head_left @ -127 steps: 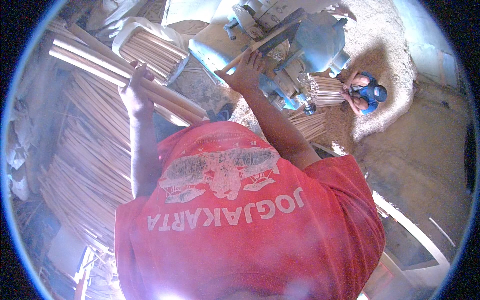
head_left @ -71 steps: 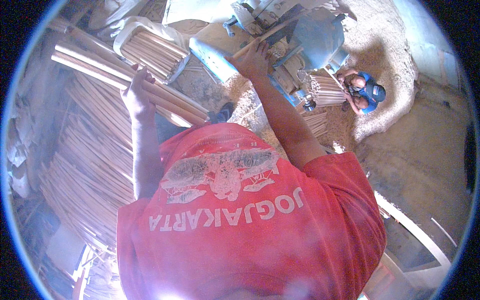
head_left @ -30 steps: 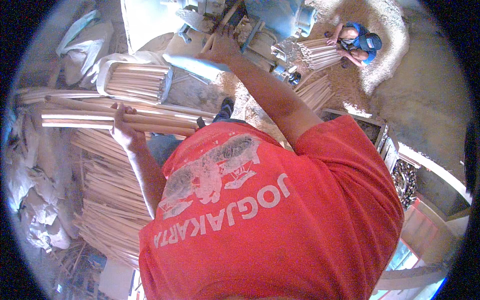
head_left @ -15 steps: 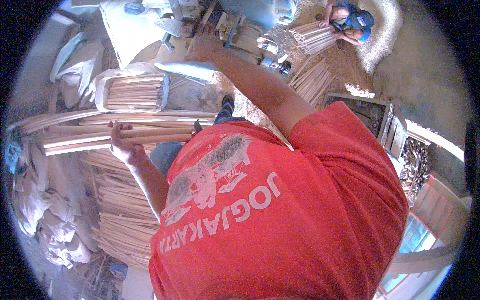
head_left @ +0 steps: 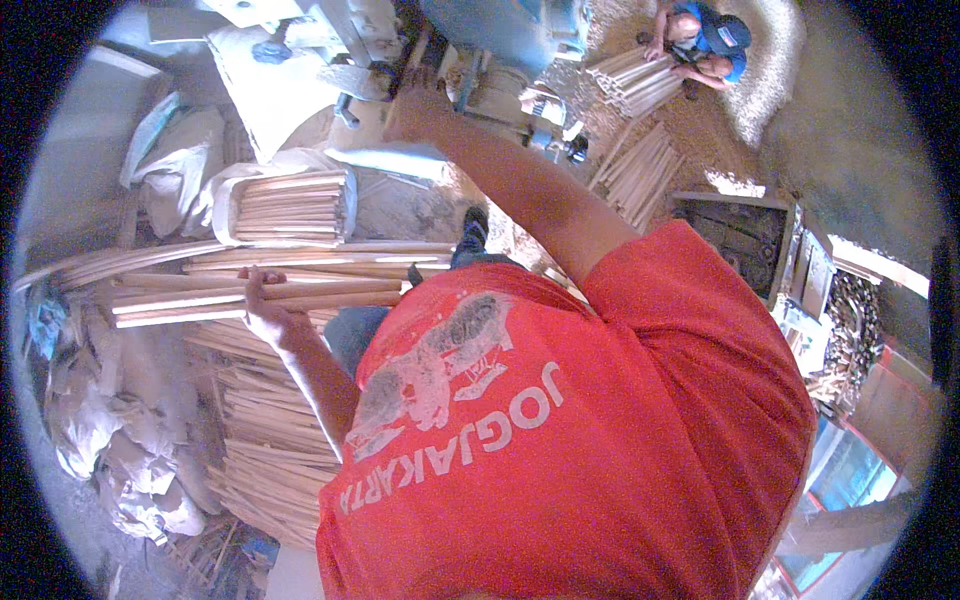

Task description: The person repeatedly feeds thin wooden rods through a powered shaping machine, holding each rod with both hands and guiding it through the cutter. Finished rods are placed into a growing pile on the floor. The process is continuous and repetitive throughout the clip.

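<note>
My left hand [head_left: 268,308] is closed around a few long pale wooden sticks [head_left: 180,312], which lie crosswise at my left side with their cut ends pointing left. My right arm reaches far forward, and my right hand [head_left: 420,102] is at the machine [head_left: 362,82] near the top of the view. Its fingers are dark and small there, so what they touch is unclear. Beyond my left hand stands a white tub-like container [head_left: 222,212] packed with wooden sticks.
Stacked wooden sticks [head_left: 275,420] lie beneath my left arm, beside pale sacks [head_left: 150,490]. At the far right a crouching person [head_left: 715,50] in a dark cap handles a bundle of sticks [head_left: 635,82]. A dark open box [head_left: 735,235] stands on my right.
The whole view has shifted slightly, so things sit further right and a little lower. My left hand keeps its hold on the wooden sticks, and my right hand stays at the machine.
</note>
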Motion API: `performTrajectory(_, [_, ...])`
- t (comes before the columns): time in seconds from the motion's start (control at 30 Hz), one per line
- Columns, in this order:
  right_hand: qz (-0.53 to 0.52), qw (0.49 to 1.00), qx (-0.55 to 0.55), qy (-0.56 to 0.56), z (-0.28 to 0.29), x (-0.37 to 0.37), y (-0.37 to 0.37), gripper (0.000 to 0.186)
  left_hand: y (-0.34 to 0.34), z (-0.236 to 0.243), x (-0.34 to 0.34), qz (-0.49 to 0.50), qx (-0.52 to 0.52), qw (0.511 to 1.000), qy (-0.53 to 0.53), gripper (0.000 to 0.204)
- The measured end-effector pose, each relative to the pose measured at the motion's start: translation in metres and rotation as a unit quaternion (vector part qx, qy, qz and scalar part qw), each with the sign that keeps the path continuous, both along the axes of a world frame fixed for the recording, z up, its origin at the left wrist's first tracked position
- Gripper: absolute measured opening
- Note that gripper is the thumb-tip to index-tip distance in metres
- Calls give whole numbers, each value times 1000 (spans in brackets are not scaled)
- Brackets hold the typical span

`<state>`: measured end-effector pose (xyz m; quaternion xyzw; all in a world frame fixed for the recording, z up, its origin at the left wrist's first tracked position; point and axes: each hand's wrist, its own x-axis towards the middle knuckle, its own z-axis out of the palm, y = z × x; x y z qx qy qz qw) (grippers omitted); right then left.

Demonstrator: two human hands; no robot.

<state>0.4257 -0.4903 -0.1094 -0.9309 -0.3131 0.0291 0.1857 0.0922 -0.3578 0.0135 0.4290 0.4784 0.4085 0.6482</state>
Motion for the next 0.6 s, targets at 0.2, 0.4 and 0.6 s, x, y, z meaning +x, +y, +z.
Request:
performTrajectory(0.2, [4,1000,-15,9,5,6,-1,135,-1,8,1,28,-33,998,-41,30])
performTrajectory(0.4, [10,999,-26,17,0,12,-5,133,-2,10,-2,23,-12,998,-61,35])
performTrajectory(0.6, [7,999,-30,11,1,18,-2,130,2,12,-2,47,-31,997,-50,34])
